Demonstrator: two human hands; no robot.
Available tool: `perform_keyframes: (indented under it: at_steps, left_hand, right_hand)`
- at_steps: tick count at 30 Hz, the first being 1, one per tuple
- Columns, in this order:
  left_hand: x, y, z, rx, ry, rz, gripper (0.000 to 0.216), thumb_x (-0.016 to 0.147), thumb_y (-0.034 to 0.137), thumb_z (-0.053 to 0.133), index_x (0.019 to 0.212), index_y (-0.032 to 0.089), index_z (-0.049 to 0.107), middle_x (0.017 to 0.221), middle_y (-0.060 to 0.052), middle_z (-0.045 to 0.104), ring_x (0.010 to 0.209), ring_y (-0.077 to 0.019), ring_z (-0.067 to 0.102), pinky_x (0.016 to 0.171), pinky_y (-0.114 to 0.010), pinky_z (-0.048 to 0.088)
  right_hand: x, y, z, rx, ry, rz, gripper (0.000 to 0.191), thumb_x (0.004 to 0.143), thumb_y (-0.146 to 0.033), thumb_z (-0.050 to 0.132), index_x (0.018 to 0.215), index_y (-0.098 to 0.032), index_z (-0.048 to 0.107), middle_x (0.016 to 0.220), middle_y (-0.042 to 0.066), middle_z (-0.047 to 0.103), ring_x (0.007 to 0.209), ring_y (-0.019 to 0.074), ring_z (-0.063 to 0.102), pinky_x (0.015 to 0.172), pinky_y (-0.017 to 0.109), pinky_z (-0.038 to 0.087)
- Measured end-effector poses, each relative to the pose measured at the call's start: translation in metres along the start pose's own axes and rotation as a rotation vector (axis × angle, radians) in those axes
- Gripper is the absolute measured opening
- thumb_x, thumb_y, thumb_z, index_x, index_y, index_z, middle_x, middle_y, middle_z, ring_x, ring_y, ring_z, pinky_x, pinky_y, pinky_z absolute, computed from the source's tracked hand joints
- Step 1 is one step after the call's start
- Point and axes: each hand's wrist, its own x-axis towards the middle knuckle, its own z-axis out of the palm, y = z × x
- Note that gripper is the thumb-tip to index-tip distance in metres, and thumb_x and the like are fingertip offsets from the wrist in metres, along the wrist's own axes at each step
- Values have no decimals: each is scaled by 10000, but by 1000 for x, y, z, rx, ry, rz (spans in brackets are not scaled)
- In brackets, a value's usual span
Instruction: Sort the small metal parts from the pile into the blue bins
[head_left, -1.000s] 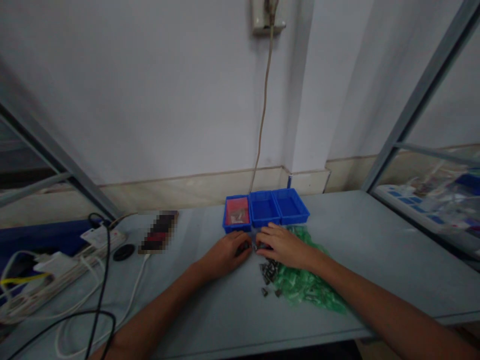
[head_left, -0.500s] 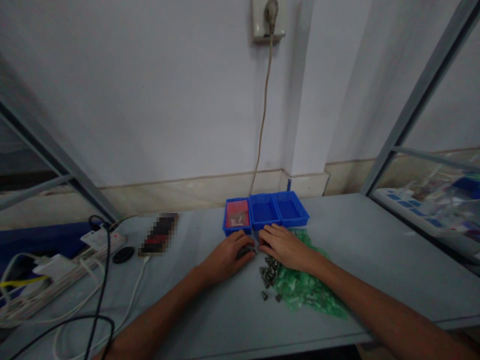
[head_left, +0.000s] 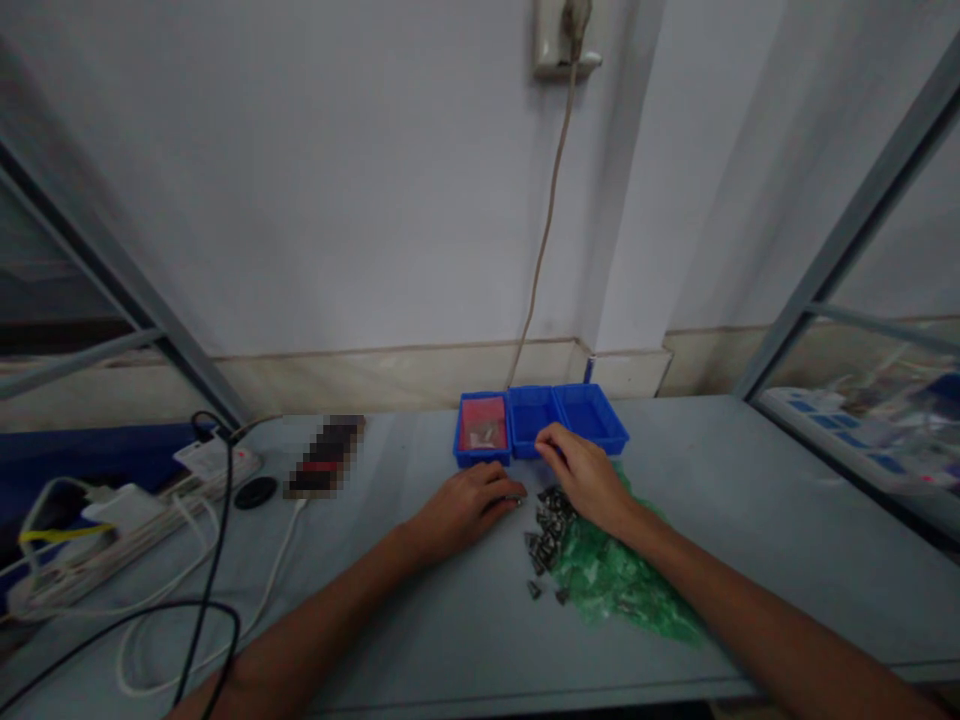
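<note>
L hand (head_left: 471, 506) rests on table (head_left: 750, 500), fingers curled down, left of small parts (head_left: 547, 525); grip unclear. R hand (head_left: 589, 478) at near edge of middle blue tray (head_left: 528, 418), fingertips pinched together.

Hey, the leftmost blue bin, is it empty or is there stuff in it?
Not empty. The leftmost blue bin holds a reddish sheet with a few small pale pieces lying on it.

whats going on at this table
A person works bare-handed at a grey table. Their left hand lies palm down beside a pile of small dark metal parts at the edge of a crumpled green plastic bag. Their right hand, fingers bunched, is at the front edge of the middle blue plastic tray of three; whether it holds a part is too small to tell.
</note>
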Motion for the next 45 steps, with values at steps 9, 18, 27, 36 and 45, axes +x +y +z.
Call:
perform_keyframes:
  at_steps: [9, 18, 27, 36, 45]
  left_hand:
    - [1, 1, -2, 70, -34, -27, 170, 1054, 284, 491, 1126, 223, 631, 1053, -50, 604, 990, -201, 588, 888, -322, 493]
    - [-2, -1, -5, 39, -17, -73, 99, 1026, 271, 540, 1079, 222, 608, 1044, -40, 601, 974, -193, 589, 861, -305, 492]
    - [-1, 0, -4, 34, -9, -102, 126, 989, 183, 504, 1069, 218, 595, 1009, -44, 585, 928, -193, 579, 821, -295, 483]
    - [0, 1, -5, -10, 13, -125, 99, 995, 223, 509, 1038, 224, 599, 984, -39, 591, 901, -187, 582, 805, -289, 483]
    - [-1, 1, -4, -6, 22, -114, 126, 1017, 247, 482, 1049, 213, 599, 963, -41, 596, 878, -185, 578, 788, -292, 483]
  right_hand:
    - [8, 4, 2, 618, -30, 248, 323, 1010, -506, 485, 989, -223, 640, 665, -28, 495, 572, 141, 454, 525, 264, 333]
    - [13, -10, -9, 1028, 84, 336, 286, 850, -434, 742, 1043, -245, 648, 795, -36, 586, 429, 45, 301, 399, 234, 184]
    - [16, -8, -13, 1192, 118, 364, 237, 824, -360, 785, 966, -219, 656, 781, -28, 608, 437, 35, 278, 399, 227, 158]
    - [16, -4, -14, 1304, 88, 436, 245, 839, -386, 773, 944, -183, 684, 611, -62, 426, 439, 39, 195, 408, 219, 109]
    - [15, -6, -15, 1272, 28, 411, 258, 845, -363, 754, 1043, -209, 695, 785, -11, 577, 453, 40, 235, 428, 226, 164]
